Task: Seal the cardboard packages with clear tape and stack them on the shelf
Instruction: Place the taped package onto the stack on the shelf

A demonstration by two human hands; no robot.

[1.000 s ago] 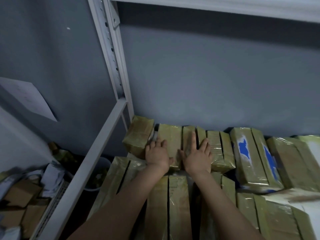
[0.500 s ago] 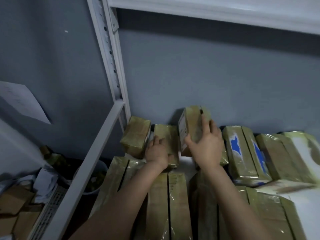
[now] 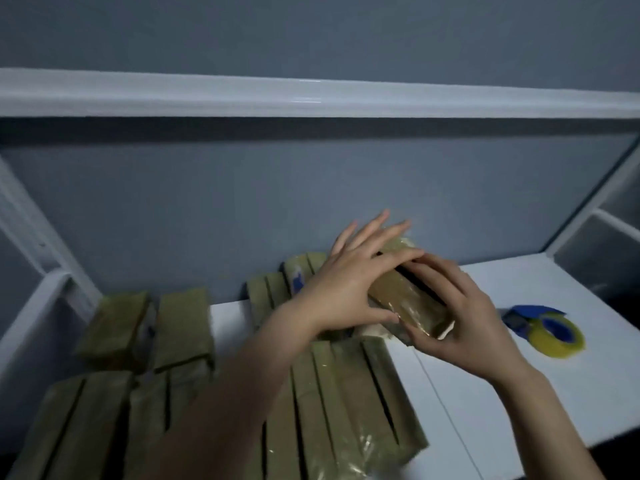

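Note:
A tape-wrapped cardboard package (image 3: 405, 299) is held above the white shelf (image 3: 519, 368) at centre right, tilted. My right hand (image 3: 453, 317) grips its near end from the right and below. My left hand (image 3: 349, 282) lies across its left side with fingers spread and mostly straight, thumb at the near corner. Several more wrapped packages (image 3: 332, 403) lie in rows on the shelf to the left and in front. One package with a blue mark (image 3: 298, 275) sits behind my left wrist.
A roll of clear tape on a blue dispenser (image 3: 543, 330) lies on the shelf at the right. The upper shelf's white rail (image 3: 311, 98) runs overhead. White frame posts stand at the left (image 3: 41, 258) and right (image 3: 595, 216). The grey wall is close behind.
The view has swung right. My right hand lifted a package from the back row and carried it rightward; my left hand left the row and now touches that package.

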